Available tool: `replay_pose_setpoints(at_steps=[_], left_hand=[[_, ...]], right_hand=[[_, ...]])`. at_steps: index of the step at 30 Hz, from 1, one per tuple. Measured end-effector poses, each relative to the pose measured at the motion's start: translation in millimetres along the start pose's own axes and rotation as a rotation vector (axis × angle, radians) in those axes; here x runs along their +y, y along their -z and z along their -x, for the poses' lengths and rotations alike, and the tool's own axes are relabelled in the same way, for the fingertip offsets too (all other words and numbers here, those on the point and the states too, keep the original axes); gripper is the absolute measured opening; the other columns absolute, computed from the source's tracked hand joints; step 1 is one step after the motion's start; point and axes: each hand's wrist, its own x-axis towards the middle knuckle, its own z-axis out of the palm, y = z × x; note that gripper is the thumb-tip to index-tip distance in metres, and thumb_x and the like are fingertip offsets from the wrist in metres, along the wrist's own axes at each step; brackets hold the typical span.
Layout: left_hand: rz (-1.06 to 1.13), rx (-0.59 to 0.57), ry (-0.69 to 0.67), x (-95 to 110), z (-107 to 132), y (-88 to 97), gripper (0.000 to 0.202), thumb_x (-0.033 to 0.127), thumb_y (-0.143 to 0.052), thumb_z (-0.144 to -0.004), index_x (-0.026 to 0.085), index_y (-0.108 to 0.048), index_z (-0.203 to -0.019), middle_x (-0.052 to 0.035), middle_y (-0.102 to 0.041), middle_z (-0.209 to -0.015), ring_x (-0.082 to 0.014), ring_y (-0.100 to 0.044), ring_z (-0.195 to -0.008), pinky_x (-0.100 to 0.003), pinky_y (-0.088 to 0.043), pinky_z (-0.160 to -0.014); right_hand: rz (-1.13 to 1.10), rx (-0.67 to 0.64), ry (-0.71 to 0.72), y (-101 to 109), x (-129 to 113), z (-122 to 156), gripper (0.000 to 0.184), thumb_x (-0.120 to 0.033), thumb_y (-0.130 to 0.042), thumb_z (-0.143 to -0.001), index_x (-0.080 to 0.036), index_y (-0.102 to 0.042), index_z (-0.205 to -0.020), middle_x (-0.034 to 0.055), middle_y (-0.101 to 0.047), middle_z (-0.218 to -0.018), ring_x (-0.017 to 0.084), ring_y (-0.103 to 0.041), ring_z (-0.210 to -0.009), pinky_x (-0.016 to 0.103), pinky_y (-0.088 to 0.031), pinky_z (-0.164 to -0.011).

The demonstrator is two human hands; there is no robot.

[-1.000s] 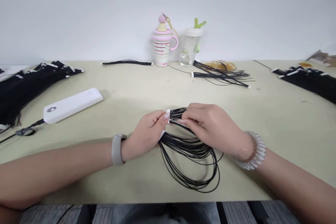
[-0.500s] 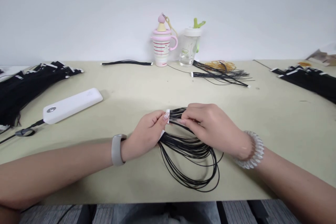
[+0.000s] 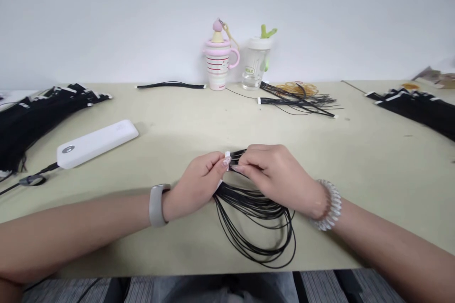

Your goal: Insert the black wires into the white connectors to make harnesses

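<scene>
Both grips were closed: the left hand [image 3: 195, 182] pinched a white connector [image 3: 227, 155], the right hand [image 3: 282, 175] black wires [image 3: 237, 155].

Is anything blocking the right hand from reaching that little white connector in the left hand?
Nothing visible does: the right hand's fingers are right beside the white connector, pinched at its black wires. The left hand has its thumb over part of it.
</scene>
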Motion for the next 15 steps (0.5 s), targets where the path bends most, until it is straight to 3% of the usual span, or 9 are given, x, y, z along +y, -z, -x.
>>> replay_pose_setpoints(at_steps=[3,5,8,9,11,13,15], left_hand=[[-0.018,-0.038,-0.011,2,1,-0.2,0.034,0.038,-0.034,-0.088,0.014,-0.037,-0.064,0.0039,-0.034,-0.060,-0.0057,-0.030,-0.056,-0.018,-0.029,-0.055],[-0.038,-0.047,-0.010,3,2,-1.0,0.033,0.037,-0.033,-0.088,0.014,-0.038,-0.065,0.0037,-0.036,-0.062,-0.0059,-0.032,-0.057,-0.018,-0.030,-0.055],[-0.105,-0.056,-0.023,5,6,-1.0,0.031,0.035,-0.032,-0.088,0.015,-0.039,-0.066,0.0035,-0.041,-0.062,-0.0063,-0.035,-0.058,-0.018,-0.031,-0.056],[-0.132,-0.079,-0.032,6,8,0.3,0.029,0.033,-0.033,-0.088,0.015,-0.041,-0.067,0.0033,-0.043,-0.063,-0.0065,-0.037,-0.059,-0.018,-0.032,-0.056],[-0.184,-0.166,-0.018,12,11,6.1,0.022,0.032,-0.038,-0.085,0.016,-0.047,-0.074,0.0030,-0.048,-0.064,-0.0071,-0.040,-0.058,-0.018,-0.032,-0.054],[-0.218,-0.286,0.060,22,14,16.6,0.021,0.037,-0.049,-0.078,0.018,-0.053,-0.085,0.0043,-0.048,-0.058,-0.0071,-0.040,-0.051,-0.017,-0.029,-0.046],[-0.234,-0.444,0.142,36,18,31.0,0.032,0.044,-0.060,-0.069,0.019,-0.056,-0.090,0.0052,-0.048,-0.055,-0.0068,-0.040,-0.045,-0.017,-0.028,-0.040]], right_hand=[[0.007,0.041,0.022,1,-1,2,0.022,-0.023,-0.045,-0.085,-0.015,-0.056,-0.068,0.0000,-0.054,-0.065,0.008,-0.046,-0.062,0.022,-0.034,-0.060],[0.054,0.081,0.066,2,-2,5,0.017,-0.028,-0.049,-0.083,-0.015,-0.059,-0.081,0.0037,-0.059,-0.080,0.012,-0.051,-0.076,0.025,-0.039,-0.069],[0.141,0.077,0.144,2,-1,12,0.051,-0.042,-0.059,-0.075,-0.013,-0.049,-0.116,0.0124,-0.051,-0.119,0.023,-0.044,-0.110,0.037,-0.036,-0.091],[0.140,0.031,0.150,2,0,13,0.057,-0.044,-0.059,-0.075,-0.014,-0.045,-0.121,0.0127,-0.049,-0.123,0.024,-0.043,-0.113,0.039,-0.035,-0.093],[0.064,-0.097,0.098,4,1,11,0.040,-0.041,-0.053,-0.080,-0.016,-0.050,-0.112,0.0090,-0.057,-0.109,0.021,-0.052,-0.100,0.037,-0.040,-0.086],[-0.125,-0.125,-0.023,13,3,5,0.020,-0.035,-0.048,-0.084,-0.018,-0.054,-0.091,0.0035,-0.061,-0.083,0.015,-0.056,-0.077,0.031,-0.044,-0.072],[-0.396,0.083,-0.162,30,4,1,0.019,-0.035,-0.041,-0.087,-0.019,-0.049,-0.082,0.0004,-0.054,-0.066,0.012,-0.053,-0.062,0.027,-0.043,-0.062]])
